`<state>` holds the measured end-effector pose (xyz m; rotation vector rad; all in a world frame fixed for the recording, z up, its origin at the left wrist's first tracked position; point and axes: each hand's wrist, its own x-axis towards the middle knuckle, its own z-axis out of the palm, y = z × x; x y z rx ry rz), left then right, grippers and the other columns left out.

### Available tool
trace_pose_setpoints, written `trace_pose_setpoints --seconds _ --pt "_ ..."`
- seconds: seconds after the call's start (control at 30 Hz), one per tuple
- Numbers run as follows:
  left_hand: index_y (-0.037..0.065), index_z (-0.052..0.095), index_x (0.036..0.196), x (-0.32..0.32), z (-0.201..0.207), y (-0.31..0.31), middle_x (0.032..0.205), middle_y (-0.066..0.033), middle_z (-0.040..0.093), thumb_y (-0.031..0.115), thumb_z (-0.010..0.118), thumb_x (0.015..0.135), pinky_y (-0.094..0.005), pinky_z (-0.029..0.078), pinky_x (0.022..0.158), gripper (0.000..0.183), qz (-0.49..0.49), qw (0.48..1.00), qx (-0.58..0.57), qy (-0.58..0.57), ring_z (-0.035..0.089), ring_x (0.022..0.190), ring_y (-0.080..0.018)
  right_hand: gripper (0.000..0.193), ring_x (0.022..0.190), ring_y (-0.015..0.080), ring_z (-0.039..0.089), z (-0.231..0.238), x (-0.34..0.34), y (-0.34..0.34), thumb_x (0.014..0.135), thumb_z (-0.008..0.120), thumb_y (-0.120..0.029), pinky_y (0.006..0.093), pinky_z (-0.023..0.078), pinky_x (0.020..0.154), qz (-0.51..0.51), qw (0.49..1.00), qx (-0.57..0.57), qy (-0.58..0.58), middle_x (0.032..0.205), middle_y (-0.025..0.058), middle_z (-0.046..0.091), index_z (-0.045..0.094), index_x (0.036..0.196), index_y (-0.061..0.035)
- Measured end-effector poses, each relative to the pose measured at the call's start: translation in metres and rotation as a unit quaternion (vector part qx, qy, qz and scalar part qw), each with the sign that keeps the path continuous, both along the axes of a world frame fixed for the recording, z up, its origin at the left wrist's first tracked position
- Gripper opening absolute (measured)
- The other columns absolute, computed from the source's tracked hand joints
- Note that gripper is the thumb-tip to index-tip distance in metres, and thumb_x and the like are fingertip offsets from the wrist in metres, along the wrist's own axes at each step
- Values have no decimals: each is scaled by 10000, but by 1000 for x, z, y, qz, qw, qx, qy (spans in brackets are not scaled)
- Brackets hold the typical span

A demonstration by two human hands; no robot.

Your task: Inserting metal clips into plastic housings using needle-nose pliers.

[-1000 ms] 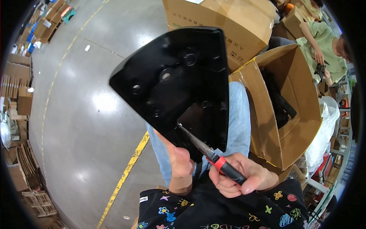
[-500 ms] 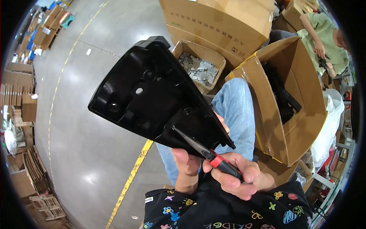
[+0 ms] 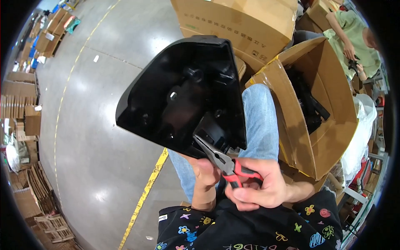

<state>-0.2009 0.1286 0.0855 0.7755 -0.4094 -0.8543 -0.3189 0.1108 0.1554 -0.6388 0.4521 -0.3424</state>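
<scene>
A black molded plastic housing [image 3: 183,96] is held up in front of me, its hollow inner side toward me. My left hand [image 3: 206,173] grips its lower edge, with the thumb in sight and the other fingers mostly hidden behind the part. In my right hand [image 3: 262,187] is a pair of long-nose pliers [image 3: 223,160] with red and black handles, fingers wrapped round them. The pliers' tip reaches the lower inside of the housing, beside a raised wall; whether it touches or grips anything there I cannot tell.
An open cardboard box [image 3: 316,146] with black parts stands to my right. A large closed carton [image 3: 237,25] is ahead. Another person [image 3: 350,37] in light green works at the far right. A yellow floor line [image 3: 143,196] runs at left, past stacked flattened cardboard [image 3: 39,183].
The housing has turned and shifted right, now showing more of its inside and covering the small-parts box. My right hand has rolled, so the pliers' two handles show spread.
</scene>
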Motion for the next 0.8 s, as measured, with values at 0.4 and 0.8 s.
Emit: trace_pose_setpoints --seconds 0.4,0.8 --pt "-9 127 1411 32 -23 15 1366 -178 326 552 352 923 -380 320 1005 777 119 975 54 -179 396 1213 -279 482 489 105 453 22 15 -76 584 653 -100 226 345 389 -24 341 -922 184 735 37 557 630 1054 8" --pt "-2 125 1419 45 -3 12 1419 -158 299 502 371 939 -366 258 1067 738 8 996 6 -87 359 1275 -247 567 743 233 543 2 27 -94 610 754 -81 301 444 644 -123 534 -821 161 889 75 556 592 1151 -33"
